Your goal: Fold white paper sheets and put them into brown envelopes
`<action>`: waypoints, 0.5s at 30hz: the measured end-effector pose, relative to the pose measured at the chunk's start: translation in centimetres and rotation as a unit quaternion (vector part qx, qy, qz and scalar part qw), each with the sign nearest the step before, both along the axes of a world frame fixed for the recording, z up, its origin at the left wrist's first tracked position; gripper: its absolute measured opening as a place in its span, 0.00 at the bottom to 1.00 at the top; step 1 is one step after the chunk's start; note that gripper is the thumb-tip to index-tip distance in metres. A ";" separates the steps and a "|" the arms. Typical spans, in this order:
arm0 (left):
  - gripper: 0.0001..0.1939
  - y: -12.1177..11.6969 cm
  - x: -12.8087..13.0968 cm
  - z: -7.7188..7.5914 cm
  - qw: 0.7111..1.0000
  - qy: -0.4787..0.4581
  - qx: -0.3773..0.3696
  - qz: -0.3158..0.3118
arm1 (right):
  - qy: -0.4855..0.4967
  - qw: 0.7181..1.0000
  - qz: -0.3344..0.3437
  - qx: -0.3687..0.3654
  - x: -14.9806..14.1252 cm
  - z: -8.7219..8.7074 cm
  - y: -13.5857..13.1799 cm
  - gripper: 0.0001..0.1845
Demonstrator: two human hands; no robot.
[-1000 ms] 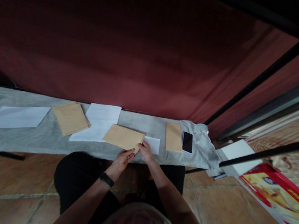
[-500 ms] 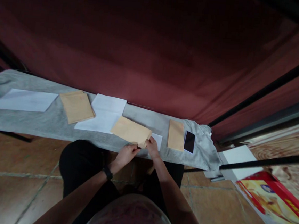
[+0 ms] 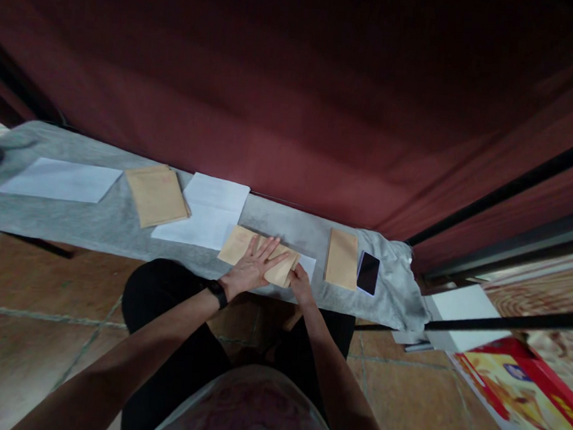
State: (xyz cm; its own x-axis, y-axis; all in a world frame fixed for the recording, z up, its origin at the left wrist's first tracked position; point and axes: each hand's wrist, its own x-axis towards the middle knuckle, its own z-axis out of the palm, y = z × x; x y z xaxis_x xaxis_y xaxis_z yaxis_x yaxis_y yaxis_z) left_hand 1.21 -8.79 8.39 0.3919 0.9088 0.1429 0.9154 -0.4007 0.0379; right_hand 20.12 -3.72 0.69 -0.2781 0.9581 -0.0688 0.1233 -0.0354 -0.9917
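Observation:
A tan paper envelope (image 3: 234,244) lies at the front edge of the cloth-covered bench. Across its middle my left hand (image 3: 254,266) rests flat, fingers spread, a dark watch on the wrist. My right hand (image 3: 300,283) pinches the envelope's right end. Partly under that end is a small white paper (image 3: 308,264). Behind and left of the envelope lies a larger white sheet (image 3: 211,208), and a stack of tan envelopes (image 3: 159,197) overlaps its left side.
Farther left is another white sheet (image 3: 61,180). To the right lie a second tan envelope stack (image 3: 342,260) and a phone (image 3: 368,273). The grey cloth (image 3: 286,219) covers the narrow bench before a dark red panel. A red and yellow box (image 3: 521,396) stands at lower right.
My left hand has gone from gripping the envelope's near edge to lying spread on top of it. My right hand stays at the right end. The view has shifted slightly.

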 end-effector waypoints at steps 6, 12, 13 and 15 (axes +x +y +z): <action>0.57 1.1 -0.3 -0.1 0.999 -0.011 -0.039 -0.007 | -0.002 1.000 -0.004 0.020 0.8 0.2 -0.4 0.19; 0.57 1.7 -0.7 -0.1 0.999 -0.008 -0.045 -0.028 | -0.006 1.000 -0.012 0.013 1.0 0.3 -0.7 0.17; 0.56 1.6 -0.7 0.0 0.999 -0.006 -0.039 -0.032 | -0.004 1.000 -0.012 0.008 1.0 0.3 -0.7 0.17; 0.56 1.6 -0.7 0.1 0.999 -0.004 -0.026 -0.036 | 0.005 1.000 -0.011 -0.002 0.9 0.4 -0.7 0.17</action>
